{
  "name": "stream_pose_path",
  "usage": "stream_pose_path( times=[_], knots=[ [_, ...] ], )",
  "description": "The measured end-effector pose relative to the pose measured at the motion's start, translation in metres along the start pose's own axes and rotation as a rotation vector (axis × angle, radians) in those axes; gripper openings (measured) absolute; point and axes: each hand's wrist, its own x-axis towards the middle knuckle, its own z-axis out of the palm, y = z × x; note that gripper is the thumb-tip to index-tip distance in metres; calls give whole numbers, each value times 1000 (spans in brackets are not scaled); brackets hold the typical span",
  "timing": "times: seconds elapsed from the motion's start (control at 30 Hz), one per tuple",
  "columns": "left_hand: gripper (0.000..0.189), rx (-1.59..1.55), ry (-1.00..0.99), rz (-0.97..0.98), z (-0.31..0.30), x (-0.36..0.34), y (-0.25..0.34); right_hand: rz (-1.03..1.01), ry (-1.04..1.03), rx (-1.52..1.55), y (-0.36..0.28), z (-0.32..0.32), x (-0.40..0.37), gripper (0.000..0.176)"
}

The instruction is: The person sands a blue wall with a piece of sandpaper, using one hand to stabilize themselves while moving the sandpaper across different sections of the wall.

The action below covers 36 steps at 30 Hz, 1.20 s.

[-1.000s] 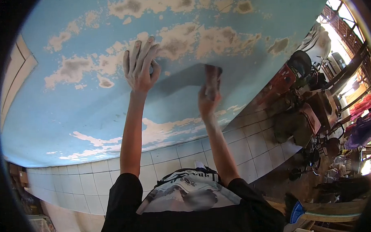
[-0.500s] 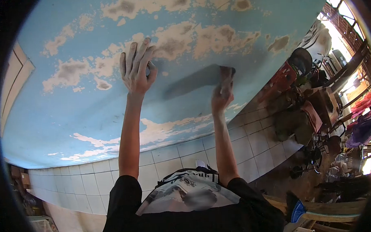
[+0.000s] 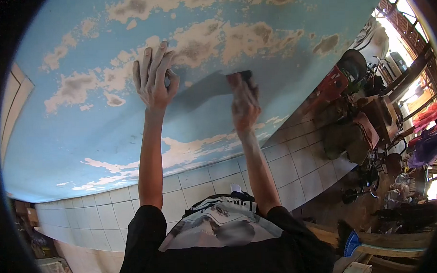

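Note:
A blue wall with pale, worn patches and grey spots fills the upper view. My left hand, dusty grey, lies against it with its fingers stretched out, holding nothing. To the right, my right hand is closed around a dark, flat block held at the wall's surface. This hand is slightly blurred, and its shadow falls on the wall to its left. Part of the block is hidden behind the fingers.
White tiles line the lower wall. At the far right are a red object, a bicycle wheel and piled household things. A blue-headed brush or broom lies near wooden boards at the lower right. A pale panel stands at the left.
My right hand has moved left along the wall with the block, which is turned differently. The whole view has shifted slightly; my left hand stays flat on the wall.

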Motion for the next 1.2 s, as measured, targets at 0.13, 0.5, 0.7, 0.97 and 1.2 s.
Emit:
stream_pose_path(
  times=[0.13,0.5,0.7,0.97,1.2],
  knots=[
    [39,-4,-6,-15,-1,1,0,81,113,79,10,-2,6,50],
    [39,25,-3,-13,1,1,1,-72,30,-2,16,4,0,41],
    [37,54,-12,1,1,-3,-5,-4,72,-46,36,-2,5,45],
    [43,30,41,1,2,1,-1,-18,23,9,34,-5,1,50],
    [43,-136,-69,132,12,1,25,-74,-7,-1,37,4,-3,50]
  ],
)
